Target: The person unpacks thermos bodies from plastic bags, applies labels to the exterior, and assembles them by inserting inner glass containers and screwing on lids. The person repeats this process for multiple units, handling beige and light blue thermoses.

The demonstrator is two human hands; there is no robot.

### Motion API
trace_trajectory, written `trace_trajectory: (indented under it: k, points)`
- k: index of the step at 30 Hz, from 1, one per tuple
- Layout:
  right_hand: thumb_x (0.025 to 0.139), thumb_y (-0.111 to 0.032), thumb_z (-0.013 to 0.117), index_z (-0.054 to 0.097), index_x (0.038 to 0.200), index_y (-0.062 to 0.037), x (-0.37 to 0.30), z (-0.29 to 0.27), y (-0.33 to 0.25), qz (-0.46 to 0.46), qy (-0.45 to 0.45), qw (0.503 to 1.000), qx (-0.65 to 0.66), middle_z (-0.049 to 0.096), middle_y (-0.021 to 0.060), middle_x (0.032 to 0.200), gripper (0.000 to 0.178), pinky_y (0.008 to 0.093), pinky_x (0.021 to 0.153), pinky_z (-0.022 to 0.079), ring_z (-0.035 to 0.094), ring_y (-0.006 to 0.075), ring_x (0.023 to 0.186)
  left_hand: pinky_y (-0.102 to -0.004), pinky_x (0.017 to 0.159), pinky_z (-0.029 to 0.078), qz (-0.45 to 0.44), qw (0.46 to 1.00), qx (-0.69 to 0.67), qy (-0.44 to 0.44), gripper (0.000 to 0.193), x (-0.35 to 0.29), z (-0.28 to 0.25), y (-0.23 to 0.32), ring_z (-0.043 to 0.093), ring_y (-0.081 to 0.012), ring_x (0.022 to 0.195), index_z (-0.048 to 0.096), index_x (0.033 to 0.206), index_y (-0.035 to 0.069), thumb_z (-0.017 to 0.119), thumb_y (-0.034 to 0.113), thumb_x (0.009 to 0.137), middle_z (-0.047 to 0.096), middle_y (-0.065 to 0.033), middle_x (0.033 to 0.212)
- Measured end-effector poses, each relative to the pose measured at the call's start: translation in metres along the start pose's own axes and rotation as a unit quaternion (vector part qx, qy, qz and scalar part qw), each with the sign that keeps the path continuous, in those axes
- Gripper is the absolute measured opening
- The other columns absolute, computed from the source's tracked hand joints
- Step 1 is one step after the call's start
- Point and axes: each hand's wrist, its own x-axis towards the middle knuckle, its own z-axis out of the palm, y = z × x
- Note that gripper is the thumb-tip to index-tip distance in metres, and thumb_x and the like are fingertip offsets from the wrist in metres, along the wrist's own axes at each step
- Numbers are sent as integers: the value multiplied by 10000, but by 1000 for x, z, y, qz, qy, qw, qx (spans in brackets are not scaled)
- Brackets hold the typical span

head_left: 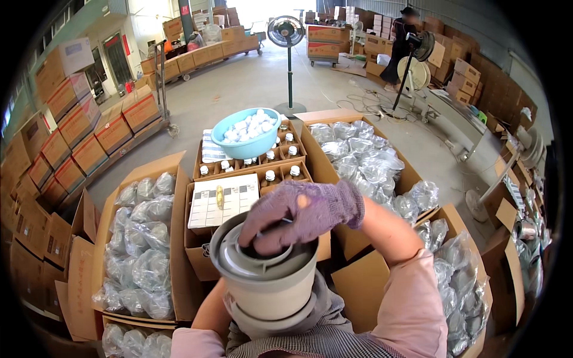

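Close in front of my body is a round plastic pot (271, 295), beige-grey with a darker grey rim and a raised ring (230, 253) inside it. My right hand (292, 212), in a purple-grey knit glove, reaches down into that ring from above. Its fingers are curled together, and whatever they grip is hidden inside the opening. My left forearm (206, 310) comes up at the lower left and passes behind the pot, which covers my left hand. Just beyond the pot, a sheet of white labels (221, 206) with a small yellow item (219, 197) lies on a carton.
A light-blue basin (256, 146) of white caps stands on a divided carton of brown bottles (270, 177). Open cartons of plastic-wrapped items flank me left (146, 256) and right (358, 155). Further off stand a fan (286, 36), stacked boxes (74, 143) and another person (401, 48).
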Motion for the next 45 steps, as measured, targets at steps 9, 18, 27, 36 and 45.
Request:
trace_trajectory:
  k: [9,18,27,36,45]
  points:
    - [834,-253,731,570,919,-25,-34,35,-48,260,155,923,-238,624,137,800,291,375,703,519,646,296,782,-435,850,502,114,873,474,21,301,-37,-18,-54,640,-348,974,544,1221,33,472,249,1024,642,-206,1058]
    - [905,-260,626,664,1018,-122,-73,14,36,107,-53,853,-507,597,84,922,182,358,735,501,617,251,895,-447,895,500,195,700,665,171,372,-77,-5,-66,620,-405,1065,531,1272,-11,511,239,996,628,-246,1203]
    - [888,-526,585,652,1215,-68,-7,6,50,484,-34,799,-355,633,152,1241,567,373,1046,429,590,292,1196,-453,1113,336,92,877,468,-50,509,-101,-58,-15,425,-388,1342,518,1343,43,643,268,904,447,-248,1432]
    - [963,-520,506,663,1079,-46,13,5,7,458,57,886,-46,703,160,1037,512,407,962,512,667,323,993,-325,995,494,304,873,369,92,383,-31,-51,57,609,-250,1182,637,1237,30,669,250,925,597,-175,1341]
    - [831,-477,705,666,1028,-62,-26,83,17,193,263,825,-462,647,136,831,461,415,821,468,631,318,851,-394,1046,427,480,754,432,-119,395,2,74,67,480,-275,1305,606,1249,-16,607,154,893,533,-171,1389]
